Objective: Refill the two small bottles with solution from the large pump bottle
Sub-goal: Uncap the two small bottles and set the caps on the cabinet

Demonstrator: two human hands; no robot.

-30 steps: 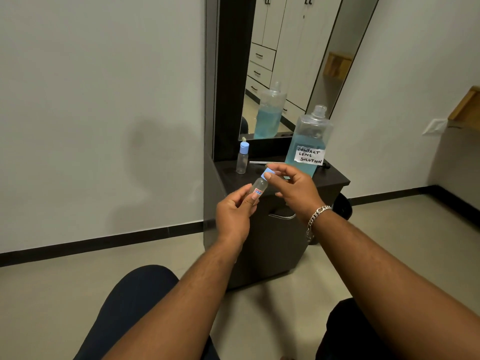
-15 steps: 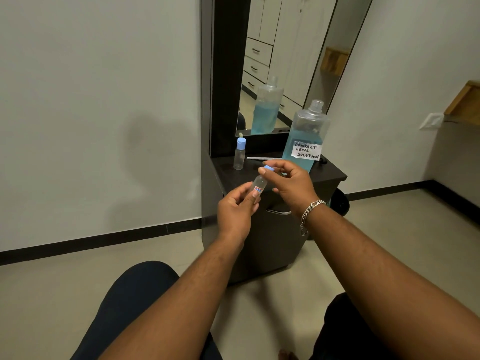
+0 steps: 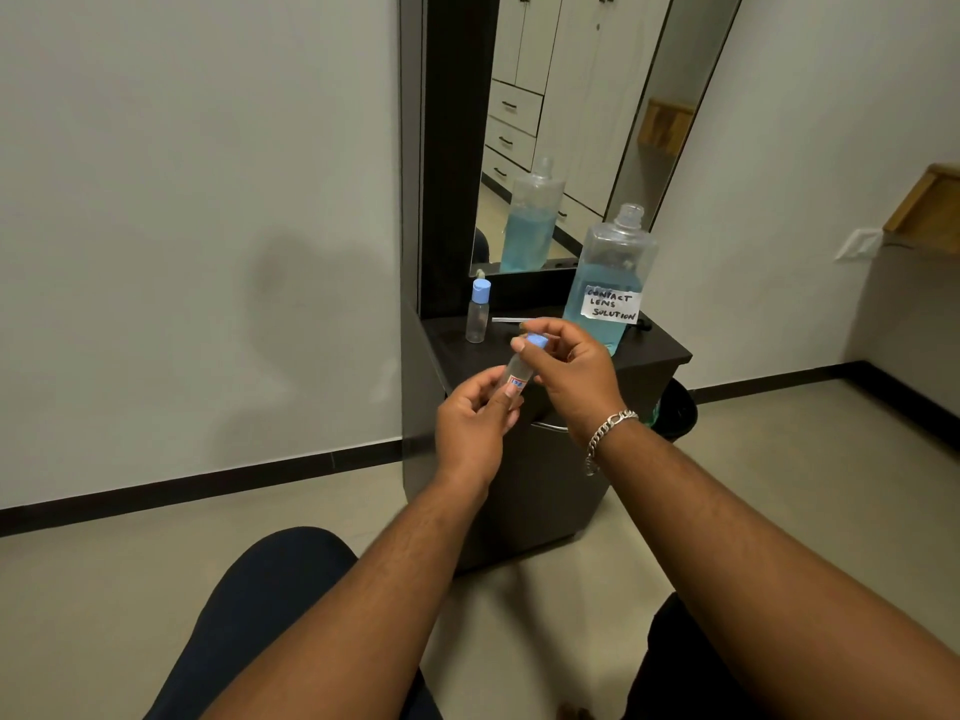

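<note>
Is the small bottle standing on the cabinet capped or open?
Capped: the standing small bottle on the cabinet wears its blue cap.

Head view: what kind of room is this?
Probably a bedroom or dressing area: a dark dressing unit with a tall mirror, wardrobe doors and drawers reflected in it, and a large bottle labelled contact lens solution.

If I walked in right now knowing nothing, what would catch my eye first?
Probably the two hands mid-air before the dark cabinet: the left hand holds a small bottle while the right hand pinches its blue cap. Behind them on the cabinet stands a large bottle of blue liquid with a handwritten label, and to the left a second small bottle in front of the mirror.
</note>
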